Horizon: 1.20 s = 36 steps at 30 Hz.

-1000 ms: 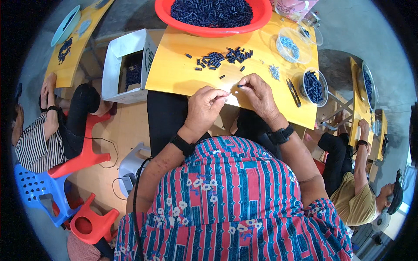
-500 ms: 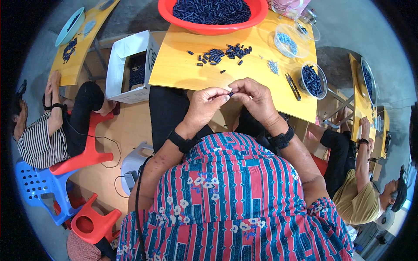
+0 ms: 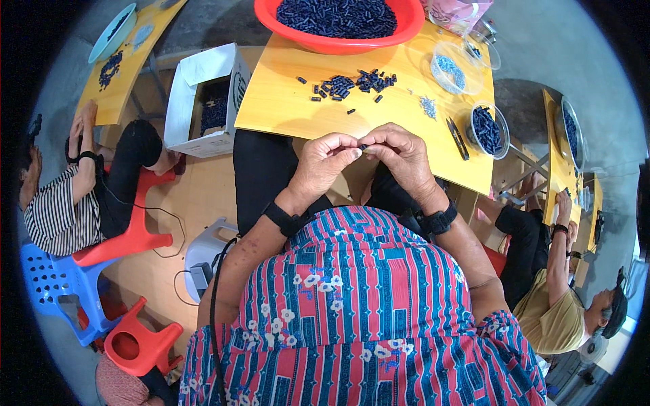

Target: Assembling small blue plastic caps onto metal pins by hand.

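My left hand (image 3: 321, 167) and my right hand (image 3: 404, 157) meet just off the near edge of the yellow table (image 3: 284, 101). Thumb and fingertips of both are pinched together on a small black cylindrical piece (image 3: 363, 147), mostly hidden by the fingers. Beyond them, a loose pile of similar black pieces (image 3: 336, 86) lies on the tabletop. To its right is a little heap of tiny silvery parts (image 3: 428, 107). Black-handled pliers or snips (image 3: 458, 139) lie beside a clear tub (image 3: 503, 108) of black pieces.
A red basin (image 3: 325, 45) full of black pieces stands at the table's far side. Another clear tub (image 3: 478, 81) holds tiny bluish parts. A white carton (image 3: 177, 111) is left of the table. People sit at neighbouring tables on both sides; plastic stools (image 3: 61, 284) stand at left.
The view has shifted slightly, so the table appears a little lower and further right. Both hands stay pinched together on the small black piece, which now shows less between the fingertips.
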Each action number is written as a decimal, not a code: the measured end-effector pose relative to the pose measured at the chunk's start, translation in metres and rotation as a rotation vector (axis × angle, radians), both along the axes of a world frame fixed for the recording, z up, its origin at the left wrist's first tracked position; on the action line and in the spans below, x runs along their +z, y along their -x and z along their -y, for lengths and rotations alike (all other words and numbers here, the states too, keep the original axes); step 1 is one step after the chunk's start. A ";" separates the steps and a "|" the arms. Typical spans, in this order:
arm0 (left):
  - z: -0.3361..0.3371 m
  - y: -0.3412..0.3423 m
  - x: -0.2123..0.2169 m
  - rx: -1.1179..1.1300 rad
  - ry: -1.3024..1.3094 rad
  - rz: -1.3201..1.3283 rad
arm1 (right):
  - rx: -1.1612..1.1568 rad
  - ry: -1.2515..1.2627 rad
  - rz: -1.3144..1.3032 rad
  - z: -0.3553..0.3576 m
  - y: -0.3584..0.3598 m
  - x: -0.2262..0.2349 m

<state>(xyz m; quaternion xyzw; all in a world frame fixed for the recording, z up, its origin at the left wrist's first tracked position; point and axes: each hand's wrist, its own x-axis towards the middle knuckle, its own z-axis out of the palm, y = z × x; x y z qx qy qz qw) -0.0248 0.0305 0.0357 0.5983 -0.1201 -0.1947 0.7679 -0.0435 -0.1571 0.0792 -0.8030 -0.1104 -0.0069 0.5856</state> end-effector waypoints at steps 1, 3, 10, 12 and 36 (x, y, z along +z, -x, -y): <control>0.000 0.000 0.000 0.001 -0.009 0.010 | 0.004 -0.024 -0.011 0.000 0.000 -0.001; 0.001 0.000 0.001 0.002 -0.018 0.019 | 0.006 -0.027 -0.023 -0.001 -0.001 -0.001; -0.003 -0.003 0.001 -0.059 -0.016 0.026 | 0.058 -0.020 -0.065 0.000 -0.005 -0.006; -0.003 -0.002 0.002 -0.070 -0.014 0.015 | 0.069 -0.027 -0.074 0.001 -0.006 -0.008; 0.001 -0.006 -0.003 0.005 -0.117 0.076 | -0.780 0.665 -0.020 0.101 -0.016 -0.033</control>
